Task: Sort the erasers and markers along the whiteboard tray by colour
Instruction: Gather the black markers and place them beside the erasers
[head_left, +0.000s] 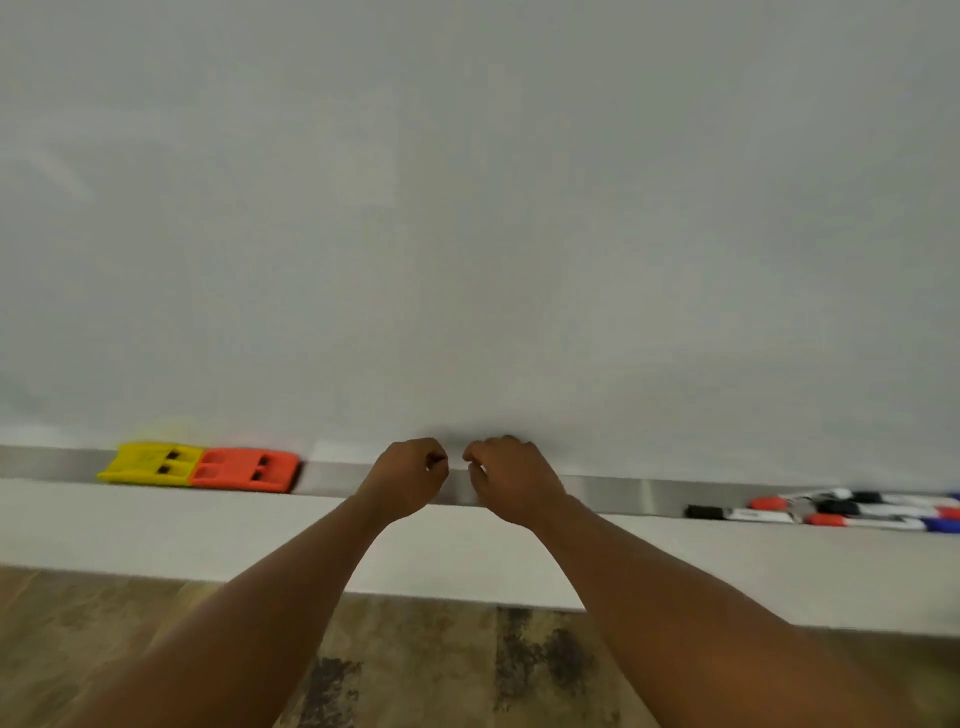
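Note:
My left hand (410, 475) and my right hand (511, 478) hover side by side over the middle of the metal whiteboard tray (613, 491), fingers curled, knuckles nearly touching. No object shows plainly in either fist. A yellow eraser (150, 462) and an orange eraser (244, 469) lie touching on the tray to the left. Several markers (841, 509) with black, red and blue caps lie in a loose heap on the tray at the far right.
The whiteboard (467, 208) fills the upper view. A white ledge (156, 530) runs below the tray. Worn wooden floor (415, 665) shows underneath. The frame is slightly blurred.

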